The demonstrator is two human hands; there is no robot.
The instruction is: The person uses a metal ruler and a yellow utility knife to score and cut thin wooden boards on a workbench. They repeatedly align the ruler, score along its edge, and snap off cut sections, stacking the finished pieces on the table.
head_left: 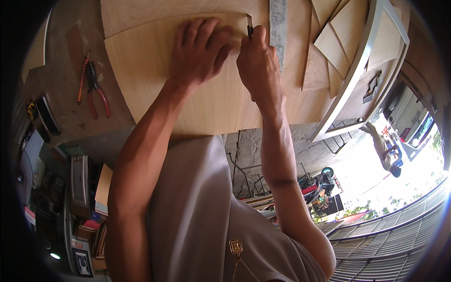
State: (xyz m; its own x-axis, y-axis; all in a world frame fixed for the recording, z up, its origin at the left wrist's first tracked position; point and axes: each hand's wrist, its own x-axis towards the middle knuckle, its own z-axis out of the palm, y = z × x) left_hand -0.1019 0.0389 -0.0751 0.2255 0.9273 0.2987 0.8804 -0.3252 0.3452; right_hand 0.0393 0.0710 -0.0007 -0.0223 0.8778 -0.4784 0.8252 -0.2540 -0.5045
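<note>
A thin sheet of pale wood veneer or plywood [145, 61] lies on the workbench in front of me. My left hand [199, 51] rests on it, palm down, with the fingers spread and slightly blurred. Just to its right, my right hand [260, 61] is closed around a utility knife [250, 31]. The knife's blade points away from me, its tip by the sheet's far right corner; whether it touches the wood I cannot tell. Beyond the right hand lies a grey metal straightedge [278, 28].
Left on the bench are red-handled pliers [97, 89], a pencil [84, 77] and a yellow-black tape measure [32, 111]. Thin wood pieces [329, 47] overlap at right, beside a pale frame [347, 75]. A person [383, 148] stands outside at far right.
</note>
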